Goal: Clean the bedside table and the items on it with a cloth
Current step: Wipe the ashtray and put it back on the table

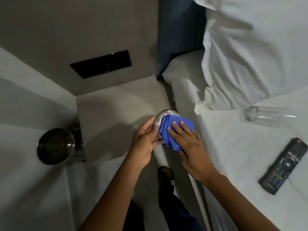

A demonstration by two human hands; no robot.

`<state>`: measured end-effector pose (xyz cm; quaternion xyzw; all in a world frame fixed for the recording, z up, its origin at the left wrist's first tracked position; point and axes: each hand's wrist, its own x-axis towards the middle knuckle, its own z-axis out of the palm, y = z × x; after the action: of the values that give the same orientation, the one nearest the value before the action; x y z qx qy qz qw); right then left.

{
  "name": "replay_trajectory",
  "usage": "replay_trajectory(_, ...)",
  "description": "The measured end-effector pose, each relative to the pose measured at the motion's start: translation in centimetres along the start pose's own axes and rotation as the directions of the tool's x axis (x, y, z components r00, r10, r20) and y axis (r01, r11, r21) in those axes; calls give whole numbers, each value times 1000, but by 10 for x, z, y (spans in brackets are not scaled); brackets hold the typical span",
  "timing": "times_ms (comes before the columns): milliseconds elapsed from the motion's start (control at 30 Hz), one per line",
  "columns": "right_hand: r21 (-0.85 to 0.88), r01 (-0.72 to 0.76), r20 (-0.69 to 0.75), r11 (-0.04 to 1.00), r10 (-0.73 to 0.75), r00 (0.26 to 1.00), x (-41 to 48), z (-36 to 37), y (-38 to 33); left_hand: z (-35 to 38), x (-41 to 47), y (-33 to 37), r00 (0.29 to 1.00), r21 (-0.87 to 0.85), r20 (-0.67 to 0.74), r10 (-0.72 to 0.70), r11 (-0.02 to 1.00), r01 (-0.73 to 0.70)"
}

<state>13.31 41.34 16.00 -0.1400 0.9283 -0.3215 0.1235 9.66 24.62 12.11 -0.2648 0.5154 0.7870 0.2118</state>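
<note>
My left hand (144, 142) grips a clear drinking glass (164, 115) over the right edge of the grey bedside table (110, 117). A bunched blue cloth (173, 130) is pushed into the glass's mouth and wraps its side. My right hand (186, 144) presses the cloth against the glass with fingers laid flat on it. A second clear glass (263, 116) lies on its side on the white bed. A black remote control (284, 165) lies on the bed at the right.
A dark metal bin (55, 145) stands left of the table. A black switch panel (100, 64) is on the wall behind. White pillows (250, 52) and the bed (233, 155) fill the right. My shoe (165, 171) shows on the floor below.
</note>
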Motion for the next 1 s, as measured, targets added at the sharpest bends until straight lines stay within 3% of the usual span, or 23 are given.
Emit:
replay_trajectory(100,-82,75,77,994,-69,995,15,9,-14,-39,-14,6,995,-128,-100,17,991,-30)
replay_trajectory(267,27,-39,107,999,36,994,38,29,-38,-79,-40,-7,990,-127,-136,-20,992,3)
replay_trajectory(367,-75,49,180,996,-35,983,46,56,-68,-91,-52,-16,991,-135,-128,-32,991,15)
replay_trajectory(533,-153,212,212,965,-177,961,35,96,-104,-127,-55,-4,980,-346,-200,0,936,-70)
replay_trajectory(667,-246,218,301,944,-140,943,28,116,-103,-157,-53,7,964,-405,-267,-3,908,-109)
replay_trajectory(833,-232,-9,238,973,66,969,49,124,-94,-175,-56,-5,965,-246,-256,-50,969,-15)
replay_trajectory(1000,-239,80,328,968,3,945,71,158,-107,-185,-40,-10,972,-104,-222,-82,993,60)
